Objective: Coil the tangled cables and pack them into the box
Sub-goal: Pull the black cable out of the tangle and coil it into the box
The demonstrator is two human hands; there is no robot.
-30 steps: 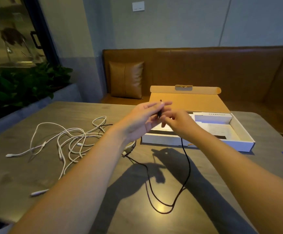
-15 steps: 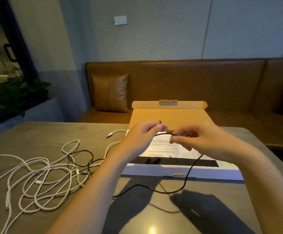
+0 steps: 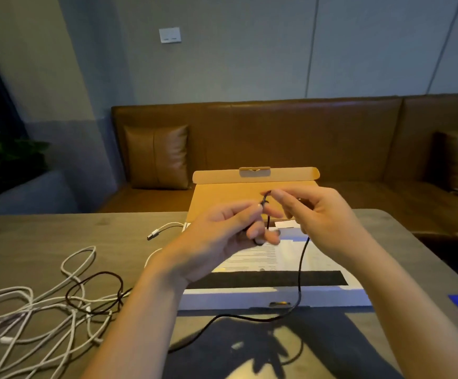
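Grey wood-grain counter (image 3: 58, 231) fills the lower frame. Flat white cardboard box with open tan lid (image 3: 252, 296) sits at centre, printed sheet inside, lid standing up behind it. Pile of tangled white braided cables (image 3: 31, 310) lies lower left, none coiled yet.

Thin black cable (image 3: 300, 272) is the one in work: upper end held above the box at frame centre, then it drops over the box front wall, runs along the counter and loops back into the white pile.

Left hand (image 3: 222, 236): fingers curled, pinching the black cable near its end. Right hand (image 3: 315, 214): thumb and forefinger pinching the same cable just above, other fingers loosely bent; looks like the first loop starting.

Handling, my read: light, limp, no spring to speak of, so loops won't hold shape unless pinched. Grip near the plug end, feed slack through the fingers. Far end snagged in the white pile, likely to drag it; free it first.
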